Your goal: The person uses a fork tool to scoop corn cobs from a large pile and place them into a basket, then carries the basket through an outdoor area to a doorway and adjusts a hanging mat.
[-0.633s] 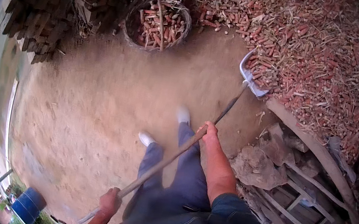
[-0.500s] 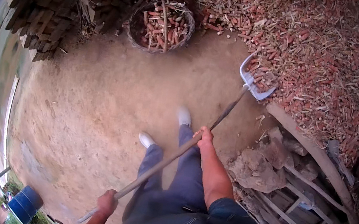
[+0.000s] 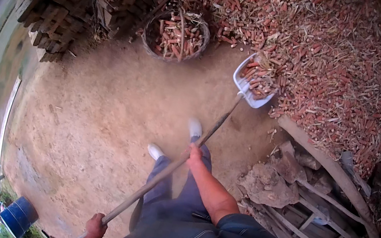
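Note:
A long-handled shovel (image 3: pixel 154 180) slants across in front of me, its white scoop (image 3: pixel 258 103) far right of centre. Reddish corn cobs (image 3: pixel 260 83) lie in the scoop, at the near edge of a large cob pile (image 3: pixel 341 74). My right hand (image 3: pixel 194 154) is wrapped round the middle of the wooden handle. Lower down, close to the handle's end, my left hand (image 3: pixel 96 226) is closed on it too. Beyond my feet stands a round woven basket (image 3: pixel 148 45) with cobs in it and an arched handle over the top.
Stacked bricks or blocks (image 3: pixel 62 9) rise at the far left. To the right lie a curved log (image 3: pixel 317 154), a large rough lump (image 3: pixel 268 186) and wooden frames (image 3: pixel 303 233). A blue barrel (image 3: pixel 18 217) stands at lower left. Bare earth floor (image 3: pixel 83 120) spreads between.
The scoop has come away from the pile, leftward, with cobs in it. Both my hands have shifted left and lower along with the shovel.

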The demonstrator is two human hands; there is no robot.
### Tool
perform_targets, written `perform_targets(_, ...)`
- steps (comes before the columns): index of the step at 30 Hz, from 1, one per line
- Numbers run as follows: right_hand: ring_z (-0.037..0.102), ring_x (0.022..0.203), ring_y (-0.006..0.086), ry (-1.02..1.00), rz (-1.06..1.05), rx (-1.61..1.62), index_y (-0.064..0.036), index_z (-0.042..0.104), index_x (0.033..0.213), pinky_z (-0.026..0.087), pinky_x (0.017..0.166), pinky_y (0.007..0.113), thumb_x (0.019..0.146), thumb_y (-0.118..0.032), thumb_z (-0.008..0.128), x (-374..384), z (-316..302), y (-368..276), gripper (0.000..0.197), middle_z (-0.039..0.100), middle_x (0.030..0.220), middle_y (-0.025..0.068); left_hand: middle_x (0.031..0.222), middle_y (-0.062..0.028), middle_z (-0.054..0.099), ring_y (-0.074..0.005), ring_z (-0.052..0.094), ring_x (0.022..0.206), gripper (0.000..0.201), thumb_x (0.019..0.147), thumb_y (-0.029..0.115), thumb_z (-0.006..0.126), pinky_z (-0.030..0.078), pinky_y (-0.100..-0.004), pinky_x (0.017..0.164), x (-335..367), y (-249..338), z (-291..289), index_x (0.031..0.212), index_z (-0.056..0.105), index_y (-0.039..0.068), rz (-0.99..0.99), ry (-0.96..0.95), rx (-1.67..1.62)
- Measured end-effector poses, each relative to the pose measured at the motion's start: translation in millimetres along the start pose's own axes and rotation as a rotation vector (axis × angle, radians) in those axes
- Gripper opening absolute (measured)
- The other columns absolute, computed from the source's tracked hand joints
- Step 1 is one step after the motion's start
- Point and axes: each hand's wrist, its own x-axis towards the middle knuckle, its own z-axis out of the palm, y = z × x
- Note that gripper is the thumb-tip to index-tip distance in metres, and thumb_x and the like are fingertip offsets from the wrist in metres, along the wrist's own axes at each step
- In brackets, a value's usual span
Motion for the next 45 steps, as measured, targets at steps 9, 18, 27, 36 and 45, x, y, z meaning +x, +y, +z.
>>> perform_targets(9,0.053,0.052,0.0274,-0.099,0.163,0.099,-0.0045,0.047,0.074,0.048,0.048,0.049,0.074,-0.011,0.059,-14.3,24.4,5.6,0.014,0.049,0.061,0.0121,0.086,-0.0149,0.061,-0.0371,0.061,0.077,0.025,0.073,0.018,0.068,0.048,-0.0487,0.067,-39.8,54.9,-111.7,0.094,0.056,0.012,-0.104,-0.078,0.088)
perform_targets(18,0.051,0.053,0.028,-0.236,0.067,0.175,-0.0077,0.05,0.072,0.046,0.05,0.045,0.076,-0.018,0.058,76.0,39.8,-141.3,0.014,0.05,0.06,0.0109,0.084,-0.0156,0.063,-0.0363,0.062,0.079,0.029,0.07,0.018,0.071,0.05,-0.0461,0.067,38.2,172.0,-142.0,0.094,0.057,0.01,-0.008,-0.043,0.067)
perform_targets(27,0.05,0.05,0.025,-0.05,-0.037,-0.055,-0.0078,0.048,0.067,0.044,0.047,0.042,0.076,-0.012,0.057,89.2,39.8,-179.8,0.013,0.046,0.058,0.0084,0.089,-0.0141,0.062,-0.0373,0.061,0.079,0.022,0.077,0.019,0.061,0.048,-0.048,0.068,82.3,176.0,-50.3,0.096,0.054,0.011,0.014,-0.094,-0.025)
perform_targets(36,0.049,0.049,0.024,-0.022,-0.095,-0.099,-0.0083,0.045,0.064,0.043,0.044,0.041,0.075,-0.013,0.056,83.4,46.1,-154.4,0.016,0.045,0.055,0.0068,0.089,-0.0142,0.061,-0.0378,0.061,0.078,0.024,0.076,0.019,0.061,0.049,-0.0477,0.069,99.8,142.7,-20.6,0.098,0.054,0.016,0.006,-0.113,-0.042)
perform_targets(45,0.046,0.049,0.0209,0.071,-0.06,-0.011,-0.0106,0.044,0.068,0.041,0.046,0.038,0.075,-0.012,0.057,113.4,36.3,-163.2,0.014,0.044,0.057,0.0053,0.092,-0.0131,0.061,-0.0362,0.062,0.078,0.027,0.074,0.016,0.06,0.05,-0.0473,0.069,115.6,151.6,-7.7,0.101,0.055,0.014,0.09,-0.056,-0.076)
